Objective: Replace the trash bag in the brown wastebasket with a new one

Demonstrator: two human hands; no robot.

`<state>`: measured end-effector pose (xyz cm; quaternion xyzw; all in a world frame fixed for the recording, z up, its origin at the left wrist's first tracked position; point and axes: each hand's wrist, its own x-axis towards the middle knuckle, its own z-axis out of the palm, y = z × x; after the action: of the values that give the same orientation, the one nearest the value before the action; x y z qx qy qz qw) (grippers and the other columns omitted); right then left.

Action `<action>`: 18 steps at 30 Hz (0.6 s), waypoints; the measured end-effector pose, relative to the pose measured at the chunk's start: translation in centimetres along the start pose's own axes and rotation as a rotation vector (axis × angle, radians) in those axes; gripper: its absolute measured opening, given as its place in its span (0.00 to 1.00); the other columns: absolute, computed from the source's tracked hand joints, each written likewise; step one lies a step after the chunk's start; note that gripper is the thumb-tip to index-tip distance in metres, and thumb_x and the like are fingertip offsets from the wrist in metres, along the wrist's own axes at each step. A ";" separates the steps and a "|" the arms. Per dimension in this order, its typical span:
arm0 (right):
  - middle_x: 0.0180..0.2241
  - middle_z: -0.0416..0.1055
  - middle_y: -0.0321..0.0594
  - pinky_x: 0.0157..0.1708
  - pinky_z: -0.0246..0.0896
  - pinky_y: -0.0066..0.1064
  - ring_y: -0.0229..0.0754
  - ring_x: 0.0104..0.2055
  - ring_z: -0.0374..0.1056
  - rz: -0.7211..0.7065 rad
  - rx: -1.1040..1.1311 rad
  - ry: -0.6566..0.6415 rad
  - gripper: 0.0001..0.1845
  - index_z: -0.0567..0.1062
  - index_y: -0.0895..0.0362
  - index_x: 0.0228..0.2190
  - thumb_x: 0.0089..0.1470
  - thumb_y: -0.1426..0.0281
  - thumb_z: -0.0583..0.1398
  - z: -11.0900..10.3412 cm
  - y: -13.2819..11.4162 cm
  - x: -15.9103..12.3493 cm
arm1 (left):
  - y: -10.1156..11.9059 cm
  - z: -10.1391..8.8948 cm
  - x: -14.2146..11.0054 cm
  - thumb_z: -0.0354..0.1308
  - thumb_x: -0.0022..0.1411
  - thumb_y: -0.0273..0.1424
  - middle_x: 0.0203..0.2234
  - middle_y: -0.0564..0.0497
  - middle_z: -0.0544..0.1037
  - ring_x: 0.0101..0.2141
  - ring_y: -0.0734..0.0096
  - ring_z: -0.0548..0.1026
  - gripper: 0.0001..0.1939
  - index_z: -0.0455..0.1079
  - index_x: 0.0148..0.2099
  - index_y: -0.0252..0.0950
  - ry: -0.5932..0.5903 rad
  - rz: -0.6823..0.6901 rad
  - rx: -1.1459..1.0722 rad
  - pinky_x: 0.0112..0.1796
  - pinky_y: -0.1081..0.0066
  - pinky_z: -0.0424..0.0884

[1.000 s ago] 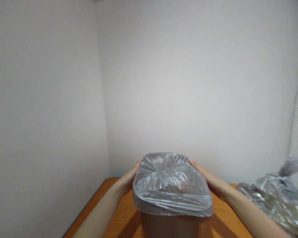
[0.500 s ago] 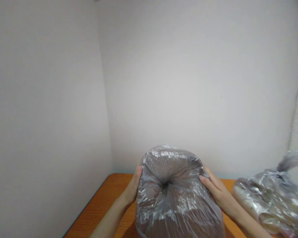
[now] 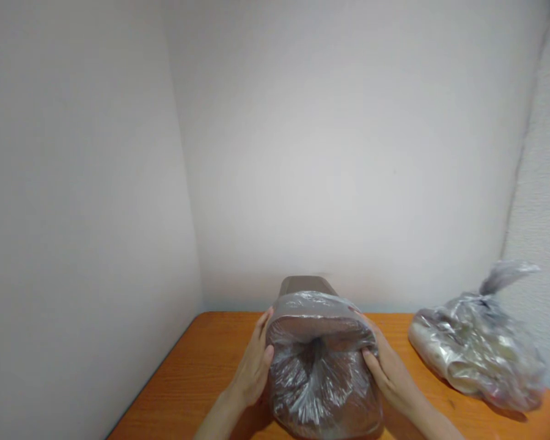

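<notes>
We note the left hand (image 3: 252, 366) and right hand (image 3: 389, 379) clamped on opposite sides of a tipped bin (image 3: 305, 285) in its plastic liner (image 3: 318, 379), with a tied bag (image 3: 474, 345) on the table (image 3: 187, 379) right of the right hand.

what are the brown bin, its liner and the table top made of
The bin looks like moulded plastic, matte with rounded corners. The liner seems thin polythene, glossy, see-through and crinkled. The table top shows orange grain, so wood or veneer; cannot tell which.
</notes>
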<state>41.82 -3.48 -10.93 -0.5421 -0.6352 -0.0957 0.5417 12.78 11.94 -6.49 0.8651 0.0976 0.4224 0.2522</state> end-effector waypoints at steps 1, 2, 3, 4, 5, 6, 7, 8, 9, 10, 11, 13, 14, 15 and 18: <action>0.68 0.50 0.45 0.68 0.41 0.57 0.52 0.70 0.47 0.003 -0.008 0.002 0.30 0.50 0.47 0.66 0.66 0.64 0.49 -0.1 0.0 -0.3 | -0.2 0.2 -0.3 0.38 0.73 0.46 0.70 0.45 0.47 0.69 0.55 0.44 0.30 0.47 0.72 0.43 0.015 -0.003 0.026 0.68 0.51 0.42; 0.68 0.51 0.45 0.68 0.42 0.57 0.53 0.70 0.47 0.004 -0.015 0.009 0.30 0.51 0.47 0.66 0.65 0.63 0.50 -0.2 -0.1 -0.6 | -0.4 0.3 -0.6 0.38 0.73 0.45 0.70 0.45 0.46 0.69 0.57 0.44 0.30 0.46 0.72 0.44 0.044 -0.006 0.046 0.68 0.51 0.43; 0.67 0.51 0.45 0.67 0.43 0.56 0.54 0.69 0.47 0.004 -0.018 0.018 0.30 0.52 0.48 0.65 0.65 0.62 0.52 -0.4 -0.2 -1.0 | -0.6 0.5 -1.0 0.38 0.73 0.44 0.69 0.45 0.46 0.69 0.58 0.44 0.29 0.45 0.72 0.44 0.086 -0.009 0.062 0.67 0.50 0.43; 0.67 0.52 0.46 0.66 0.45 0.56 0.55 0.69 0.48 0.005 -0.015 0.027 0.30 0.54 0.48 0.65 0.64 0.61 0.52 -0.6 -0.2 -1.4 | -0.6 0.6 -1.2 0.39 0.73 0.43 0.68 0.45 0.47 0.68 0.58 0.45 0.29 0.44 0.72 0.44 0.141 -0.013 0.079 0.67 0.50 0.44; 0.66 0.53 0.47 0.65 0.49 0.55 0.55 0.68 0.49 0.010 -0.009 0.044 0.30 0.55 0.48 0.65 0.64 0.60 0.53 -0.7 -0.2 -1.8 | -0.6 0.7 -1.4 0.39 0.73 0.43 0.67 0.45 0.48 0.68 0.59 0.47 0.28 0.44 0.72 0.44 0.205 -0.021 0.094 0.67 0.50 0.45; 0.65 0.53 0.48 0.62 0.54 0.54 0.56 0.67 0.52 0.020 -0.004 0.072 0.30 0.55 0.49 0.64 0.64 0.60 0.53 -0.9 -0.1 -2.3 | -0.4 0.7 -1.5 0.40 0.73 0.42 0.66 0.44 0.50 0.67 0.59 0.49 0.28 0.44 0.71 0.44 0.277 -0.031 0.109 0.66 0.50 0.48; 0.64 0.54 0.48 0.59 0.59 0.54 0.56 0.65 0.54 0.034 -0.009 0.112 0.30 0.55 0.49 0.64 0.64 0.60 0.52 -1.1 0.0 -2.7 | -0.1 0.5 -1.4 0.41 0.73 0.42 0.65 0.43 0.52 0.65 0.59 0.53 0.27 0.45 0.70 0.43 0.348 -0.044 0.123 0.65 0.51 0.51; 0.64 0.55 0.49 0.56 0.62 0.53 0.57 0.64 0.55 0.044 -0.030 0.163 0.29 0.56 0.49 0.64 0.63 0.60 0.52 -1.3 0.0 -3.0 | 0.4 0.2 -1.1 0.42 0.73 0.42 0.63 0.43 0.55 0.63 0.60 0.56 0.26 0.47 0.68 0.42 0.408 -0.059 0.134 0.63 0.52 0.55; 0.63 0.56 0.50 0.53 0.63 0.53 0.58 0.62 0.56 0.050 -0.069 0.227 0.29 0.57 0.49 0.64 0.63 0.60 0.52 -1.5 -0.1 -3.2 | 1.1 -0.1 -0.7 0.43 0.72 0.42 0.60 0.42 0.59 0.60 0.60 0.60 0.24 0.50 0.66 0.41 0.441 -0.078 0.137 0.61 0.54 0.59; 0.62 0.56 0.51 0.51 0.64 0.54 0.59 0.62 0.57 0.051 -0.120 0.301 0.29 0.58 0.50 0.63 0.63 0.59 0.53 -1.8 -0.3 -3.4 | 1.9 -0.6 -0.1 0.44 0.72 0.42 0.56 0.43 0.64 0.56 0.61 0.65 0.21 0.54 0.62 0.39 0.437 -0.098 0.134 0.57 0.57 0.63; 0.61 0.56 0.52 0.50 0.63 0.55 0.60 0.61 0.56 0.044 -0.174 0.380 0.29 0.59 0.51 0.62 0.62 0.59 0.54 -2.1 -0.7 -3.4 | 2.9 -1.1 0.5 0.44 0.72 0.42 0.51 0.44 0.68 0.52 0.63 0.68 0.18 0.57 0.58 0.39 0.392 -0.120 0.131 0.54 0.60 0.66; 0.59 0.59 0.53 0.52 0.61 0.56 0.60 0.61 0.56 -0.021 -0.270 0.509 0.26 0.62 0.53 0.59 0.60 0.62 0.57 -2.7 -2.5 -3.2 | 4.9 -2.1 1.8 0.46 0.71 0.43 0.43 0.47 0.73 0.44 0.64 0.73 0.14 0.61 0.50 0.39 0.216 -0.173 0.183 0.46 0.65 0.69; 0.57 0.61 0.52 0.53 0.60 0.55 0.58 0.59 0.58 -0.084 -0.293 0.527 0.23 0.65 0.54 0.56 0.60 0.64 0.58 -2.9 -3.8 -3.0 | 5.8 -2.4 2.4 0.48 0.70 0.44 0.40 0.48 0.75 0.40 0.64 0.74 0.14 0.62 0.47 0.39 0.113 -0.203 0.253 0.42 0.66 0.69; 0.53 0.65 0.50 0.53 0.60 0.52 0.55 0.57 0.61 -0.155 -0.301 0.498 0.18 0.67 0.54 0.52 0.60 0.68 0.58 -2.8 -5.3 -2.7 | 6.6 -2.6 2.8 0.51 0.68 0.45 0.38 0.48 0.76 0.38 0.62 0.75 0.14 0.63 0.45 0.39 0.021 -0.231 0.350 0.39 0.67 0.69; 0.40 0.71 0.42 0.46 0.66 0.41 0.45 0.44 0.68 -0.279 -0.278 0.105 0.10 0.70 0.54 0.42 0.62 0.76 0.53 -0.9 -9.8 -1.2 | 7.9 -2.5 3.5 0.55 0.65 0.41 0.36 0.46 0.79 0.38 0.55 0.78 0.13 0.63 0.44 0.39 -0.136 -0.287 0.657 0.34 0.67 0.65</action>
<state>34.35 -8.75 -6.96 -0.5126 -0.6558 -0.2848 0.4755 12.72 7.44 1.28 0.9037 0.3313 0.2702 0.0235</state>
